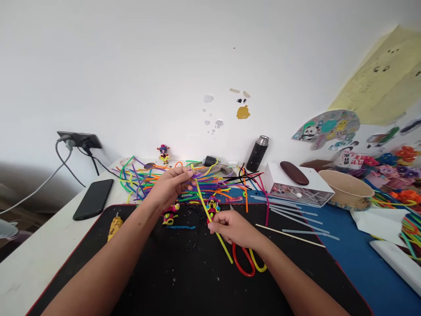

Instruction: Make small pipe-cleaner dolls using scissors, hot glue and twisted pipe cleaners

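A yellow pipe cleaner [201,198] runs slantwise between my two hands above the black mat. My left hand [174,184] pinches its upper end, where a small purple piece [196,175] also shows by the fingertips. Lower down, my right hand [232,226] grips the same pipe cleaner between thumb and fingers, and its free end hangs toward the mat. Just behind my hands are two small pipe-cleaner figures, one pink and yellow [169,216], the other with a purple top [212,204]. Scissors with red and yellow handles [244,260] lie under my right hand, their blades mostly hidden.
Loose colourful pipe cleaners [154,180] spread along the back. A black flask [257,153] stands near a white box [299,184] with a brown case on top. Glue sticks [299,218] and a wooden stick [289,235] lie right; a phone [94,199] lies left.
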The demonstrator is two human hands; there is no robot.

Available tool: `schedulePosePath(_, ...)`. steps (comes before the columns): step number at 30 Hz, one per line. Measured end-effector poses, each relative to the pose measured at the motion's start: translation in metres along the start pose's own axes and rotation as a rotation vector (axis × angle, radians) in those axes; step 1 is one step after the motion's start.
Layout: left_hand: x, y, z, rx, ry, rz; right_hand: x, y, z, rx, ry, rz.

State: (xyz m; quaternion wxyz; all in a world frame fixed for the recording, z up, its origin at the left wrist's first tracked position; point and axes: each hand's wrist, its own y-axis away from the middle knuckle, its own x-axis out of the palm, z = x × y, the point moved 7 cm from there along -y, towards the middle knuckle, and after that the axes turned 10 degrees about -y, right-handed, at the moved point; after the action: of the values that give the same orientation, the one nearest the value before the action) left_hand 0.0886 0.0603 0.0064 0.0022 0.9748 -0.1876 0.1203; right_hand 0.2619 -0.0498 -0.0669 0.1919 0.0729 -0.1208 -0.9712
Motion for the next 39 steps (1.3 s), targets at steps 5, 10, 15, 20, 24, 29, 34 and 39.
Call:
schedulePosePath(5,0.010,0.002,0.003,-0.038,-0.024,0.037,0.007,0.000,0.003,-0.033,-0.073,0.038)
schedulePosePath(10,0.025,0.005,0.011,-0.048,-0.046,0.089,0.008,-0.013,0.016,-0.149,-0.137,-0.015)
schedulePosePath(15,0.034,0.010,0.018,-0.072,-0.074,0.128,0.014,-0.030,0.030,-0.206,-0.295,-0.090)
schedulePosePath(20,0.033,0.009,0.017,-0.038,-0.066,0.076,0.017,-0.037,0.039,-0.318,-0.447,-0.188)
schedulePosePath(24,0.034,0.007,0.021,-0.026,-0.067,0.057,0.009,-0.031,0.028,-0.335,-0.485,-0.267)
schedulePosePath(29,0.040,0.007,0.035,-0.066,-0.115,0.081,-0.003,-0.024,0.021,-0.351,-0.472,-0.281)
schedulePosePath(34,0.042,0.009,0.038,-0.056,-0.171,0.055,-0.007,-0.025,0.021,-0.371,-0.475,-0.294)
schedulePosePath(39,0.050,0.013,0.029,0.051,-0.231,0.026,-0.008,-0.022,0.023,-0.384,-0.484,-0.317)
